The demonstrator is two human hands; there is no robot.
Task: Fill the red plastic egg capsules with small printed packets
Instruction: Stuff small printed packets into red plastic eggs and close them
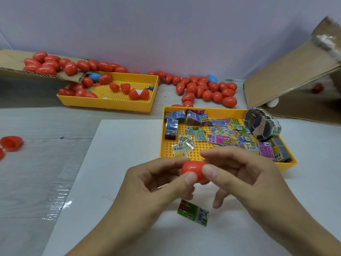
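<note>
Pinching one red egg capsule (pixel 193 170) from both ends: left hand (pixel 156 183) thumb and fingers on its left, right hand (pixel 245 174) on its right. Green packet (pixel 193 212) lies loose on the white sheet just below capsule. Risk: capsule squirts out of the pinch, or gets snapped shut with the packet left outside.

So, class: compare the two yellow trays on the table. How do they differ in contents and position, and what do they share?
The far yellow tray holds red egg capsules, some open, plus a blue one; the near yellow tray holds small printed packets and banded bundles. The far tray sits left under a cardboard flap; the near one sits right, just beyond the hands. Both are rectangular with perforated floors.
</note>
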